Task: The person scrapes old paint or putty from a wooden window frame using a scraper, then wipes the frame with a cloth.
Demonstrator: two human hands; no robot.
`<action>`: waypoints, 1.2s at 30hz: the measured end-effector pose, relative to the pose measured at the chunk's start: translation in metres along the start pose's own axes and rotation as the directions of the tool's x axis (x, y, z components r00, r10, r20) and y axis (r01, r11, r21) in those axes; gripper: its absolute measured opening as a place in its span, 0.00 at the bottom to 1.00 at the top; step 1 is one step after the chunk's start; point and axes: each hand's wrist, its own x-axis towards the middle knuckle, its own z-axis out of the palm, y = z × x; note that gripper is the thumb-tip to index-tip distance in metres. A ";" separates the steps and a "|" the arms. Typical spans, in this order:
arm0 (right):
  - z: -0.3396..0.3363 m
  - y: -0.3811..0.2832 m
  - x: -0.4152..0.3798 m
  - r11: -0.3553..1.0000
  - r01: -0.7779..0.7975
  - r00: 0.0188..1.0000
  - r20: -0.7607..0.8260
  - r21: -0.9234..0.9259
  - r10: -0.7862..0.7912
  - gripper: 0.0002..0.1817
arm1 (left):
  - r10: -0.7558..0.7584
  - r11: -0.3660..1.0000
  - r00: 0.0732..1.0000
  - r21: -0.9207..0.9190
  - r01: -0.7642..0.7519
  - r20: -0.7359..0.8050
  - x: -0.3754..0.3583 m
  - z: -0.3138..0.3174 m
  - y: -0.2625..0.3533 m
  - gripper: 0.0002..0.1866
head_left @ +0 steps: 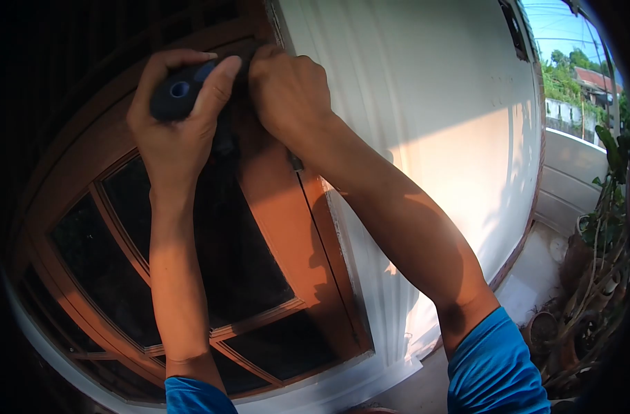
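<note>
My left hand (173,134) is raised and wrapped round a screwdriver (173,103), whose thick black and blue handle with a round hole in its end points towards me. Its shaft and tip are lost in shadow. Close beside it, my right hand (291,90) is closed, knuckles up, at the upper edge of a brown wooden door (277,221) with glass panes. What those fingers hold, if anything, is hidden. A small metal hinge (295,163) shows on the door's edge below my right wrist.
A white wall (425,90) adjoins the wooden frame (353,317) on the right. Potted plants (597,276) crowd the far right, beside a low pale wall (570,179). Deep shadow covers the upper left.
</note>
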 end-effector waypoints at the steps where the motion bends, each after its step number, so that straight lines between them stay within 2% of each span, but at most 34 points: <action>1: 0.003 -0.001 0.007 1.000 0.002 1.000 0.010 -0.014 -0.002 0.10 | 0.018 1.000 1.000 -0.019 -0.018 -0.014 0.002 0.000 -0.003 0.08; 2: 0.005 -0.003 0.014 1.000 0.001 1.000 0.026 -0.025 0.000 0.10 | -0.065 0.998 0.998 -0.020 0.065 -0.001 0.012 -0.002 -0.004 0.08; 5: 0.001 -0.004 0.052 0.997 0.073 0.997 -0.044 0.040 -0.071 0.12 | -0.100 0.994 0.994 -0.037 0.099 -0.044 0.056 -0.002 -0.032 0.08; 8: 0.003 -0.007 0.060 0.997 0.032 0.999 -0.016 0.070 -0.031 0.12 | -0.116 0.993 0.992 -0.032 0.114 -0.049 0.066 -0.002 -0.036 0.08; 11: 0.008 -0.007 0.033 1.000 -0.006 0.999 -0.051 -0.006 0.005 0.10 | 0.011 1.000 0.999 -0.019 -0.012 -0.052 0.031 0.001 -0.025 0.08; 12: 0.011 -0.006 0.034 1.000 -0.012 1.000 -0.020 -0.023 0.012 0.10 | 0.008 1.000 0.998 0.020 -0.007 -0.059 0.025 0.000 -0.024 0.08; 14: 0.015 -0.006 0.041 0.998 -0.037 0.999 0.036 -0.058 0.039 0.10 | 0.025 0.999 0.994 -0.030 -0.029 -0.109 0.033 0.005 -0.034 0.07; 15: 0.014 -0.007 0.052 0.999 -0.001 1.000 0.003 -0.035 0.001 0.10 | 0.035 0.998 0.990 -0.052 -0.043 -0.136 0.043 0.007 -0.039 0.07; 18: 0.009 -0.007 0.076 0.999 0.046 0.997 -0.062 0.016 -0.045 0.10 | -0.026 0.999 0.992 -0.022 0.024 -0.120 0.078 0.004 -0.045 0.07; 21: 0.009 -0.009 0.067 0.999 0.014 0.999 -0.039 0.046 -0.013 0.10 | -0.049 0.996 0.999 0.080 0.049 0.007 0.072 -0.001 -0.034 0.07; 23: 0.003 -0.010 0.047 0.998 0.009 1.000 0.010 0.061 -0.010 0.10 | -0.023 0.999 1.000 0.042 0.023 -0.004 0.058 -0.003 -0.025 0.07; 26: 0.014 -0.007 0.036 0.999 0.003 1.000 -0.029 0.032 -0.002 0.10 | -0.007 1.000 1.000 -0.005 0.007 0.009 0.054 -0.003 -0.030 0.06; 29: 0.018 -0.006 0.067 0.999 0.023 0.993 -0.118 0.030 -0.020 0.10 | -0.012 1.000 0.999 0.026 0.011 0.031 0.078 -0.003 -0.041 0.07; 32: 0.035 -0.004 0.102 0.991 0.066 0.986 -0.160 0.114 -0.048 0.11 | -0.028 0.998 0.998 0.061 0.024 0.057 0.113 -0.003 -0.056 0.08; 35: 0.003 -0.006 0.087 0.995 0.022 0.999 -0.046 0.097 -0.018 0.11 | -0.025 0.997 0.994 0.078 0.017 0.102 0.105 -0.002 -0.051 0.08; 36: 0.004 -0.006 0.070 0.996 0.033 0.997 -0.072 0.087 -0.027 0.11 | -0.015 0.997 0.994 0.082 0.005 0.113 0.099 -0.003 -0.044 0.08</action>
